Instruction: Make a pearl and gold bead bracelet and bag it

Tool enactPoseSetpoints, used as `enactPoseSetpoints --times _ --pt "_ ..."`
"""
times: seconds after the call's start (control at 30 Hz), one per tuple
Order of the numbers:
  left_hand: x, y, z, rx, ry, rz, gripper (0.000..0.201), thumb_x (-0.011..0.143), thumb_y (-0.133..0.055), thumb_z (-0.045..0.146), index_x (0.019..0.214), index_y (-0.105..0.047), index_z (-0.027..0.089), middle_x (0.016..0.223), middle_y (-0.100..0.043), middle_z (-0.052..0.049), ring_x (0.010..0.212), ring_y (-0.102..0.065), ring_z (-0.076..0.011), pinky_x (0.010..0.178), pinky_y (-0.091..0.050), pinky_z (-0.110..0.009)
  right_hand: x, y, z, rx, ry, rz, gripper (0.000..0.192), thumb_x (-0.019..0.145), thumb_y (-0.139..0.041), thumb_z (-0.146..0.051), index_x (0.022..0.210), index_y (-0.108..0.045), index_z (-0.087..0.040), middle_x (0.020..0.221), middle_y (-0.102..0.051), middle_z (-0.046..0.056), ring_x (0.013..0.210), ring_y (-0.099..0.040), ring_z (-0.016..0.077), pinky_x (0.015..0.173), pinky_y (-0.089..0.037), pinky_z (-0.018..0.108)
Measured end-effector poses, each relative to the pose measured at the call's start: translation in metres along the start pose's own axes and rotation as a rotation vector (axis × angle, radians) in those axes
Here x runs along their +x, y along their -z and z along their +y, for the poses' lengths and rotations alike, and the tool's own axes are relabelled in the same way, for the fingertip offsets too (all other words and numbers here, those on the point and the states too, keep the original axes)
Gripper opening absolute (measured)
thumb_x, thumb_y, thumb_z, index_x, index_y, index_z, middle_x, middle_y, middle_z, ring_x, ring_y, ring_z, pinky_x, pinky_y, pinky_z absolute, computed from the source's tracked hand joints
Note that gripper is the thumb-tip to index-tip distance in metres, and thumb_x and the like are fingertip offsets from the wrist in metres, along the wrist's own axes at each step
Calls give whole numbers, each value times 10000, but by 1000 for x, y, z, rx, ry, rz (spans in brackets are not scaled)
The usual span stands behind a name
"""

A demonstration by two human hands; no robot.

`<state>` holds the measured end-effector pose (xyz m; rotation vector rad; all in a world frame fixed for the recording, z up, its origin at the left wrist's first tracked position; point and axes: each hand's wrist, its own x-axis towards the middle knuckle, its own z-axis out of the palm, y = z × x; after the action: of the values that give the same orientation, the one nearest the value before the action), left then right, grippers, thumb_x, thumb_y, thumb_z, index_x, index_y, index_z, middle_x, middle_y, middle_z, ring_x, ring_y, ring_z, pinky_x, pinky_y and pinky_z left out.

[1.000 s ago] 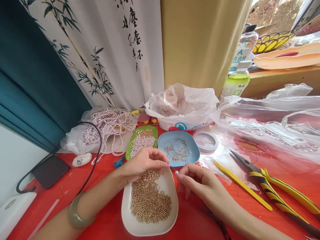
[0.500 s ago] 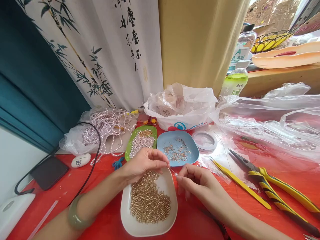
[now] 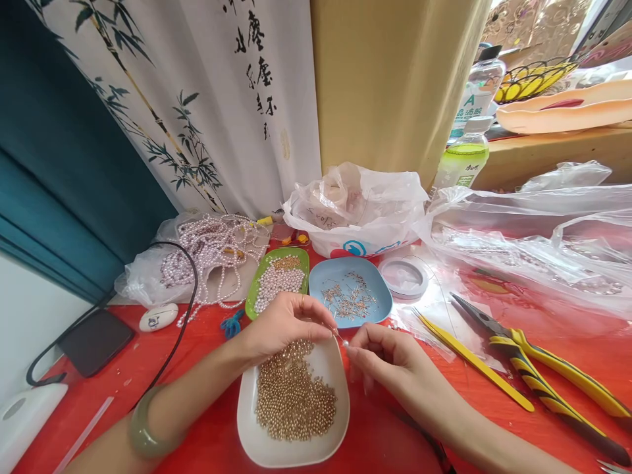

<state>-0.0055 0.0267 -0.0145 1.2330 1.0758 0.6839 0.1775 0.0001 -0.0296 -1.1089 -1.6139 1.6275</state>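
Observation:
My left hand [image 3: 296,326] is over the far part of a white tray [image 3: 245,421] of gold beads [image 3: 296,401], thumb and fingertips pinched on a thin wire. My right hand [image 3: 388,355], just right of the tray, pinches a small white pearl bead [image 3: 346,343] between thumb and forefinger. The wire runs between the two pinches; how far it passes through the pearl is too small to tell. Behind the hands, a green tray [image 3: 251,299] holds pink pearls and gold beads, and a blue tray [image 3: 382,309] holds small metal pins.
Pliers [image 3: 513,342] and yellow tweezers [image 3: 474,359] lie at the right. A tape roll [image 3: 403,279] and a plastic bag [image 3: 355,217] stand behind. Strings of pearls [image 3: 212,250], a black cable [image 3: 190,309], a phone [image 3: 96,339] and a white oval case [image 3: 158,317] are at the left.
My left fingertips have shifted slightly toward the pearl, so the gap between my hands is a little smaller. Otherwise the view has only drifted slightly.

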Motion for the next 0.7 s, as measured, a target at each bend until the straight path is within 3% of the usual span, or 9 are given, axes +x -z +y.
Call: enactPoseSetpoints --times 0.17,0.33,0.4,0.47,0.57,0.7 --pt "-2 4 9 175 -69 -15 244 637 -664 169 876 -616 172 768 -668 -17 715 -594 -131 681 -446 -263 2 1 2 51 45 -20 197 816 -472 -295 661 -492 -175 589 -534 -22 499 -459 83 477 -342 207" --pt "3 36 17 600 -182 277 135 718 -577 290 720 -616 160 717 -632 -14 673 -563 -144 638 -440 -271 2 2 4 65 53 -37 210 832 -471 -324 681 -497 -180 614 -550 -19 522 -479 89 508 -366 211" --pt "6 52 16 815 -160 364 156 743 -538 300 728 -626 172 699 -630 -15 635 -552 -149 616 -436 -283 2 2 4 60 49 -42 218 832 -469 -335 682 -496 -180 621 -558 -14 525 -484 94 511 -368 216" --pt "7 63 14 926 -165 433 151 746 -528 256 829 -640 198 824 -641 -30 726 -557 -173 673 -427 -312 2 1 5 58 37 -42 220 830 -473 -338 680 -497 -178 611 -553 -17 520 -480 94 509 -365 216" --pt "9 69 9 1093 -195 487 148 720 -559 226 833 -653 233 892 -634 -24 861 -536 -204 752 -404 -336 2 1 5 59 17 -45 226 827 -474 -342 676 -497 -176 604 -552 -18 512 -470 92 505 -359 216" --pt "12 66 3 1139 -189 493 103 707 -584 266 749 -672 232 728 -618 -24 796 -538 -222 701 -413 -343 3 1 6 36 7 -47 239 823 -472 -360 677 -500 -173 615 -567 -5 514 -477 100 510 -363 228"
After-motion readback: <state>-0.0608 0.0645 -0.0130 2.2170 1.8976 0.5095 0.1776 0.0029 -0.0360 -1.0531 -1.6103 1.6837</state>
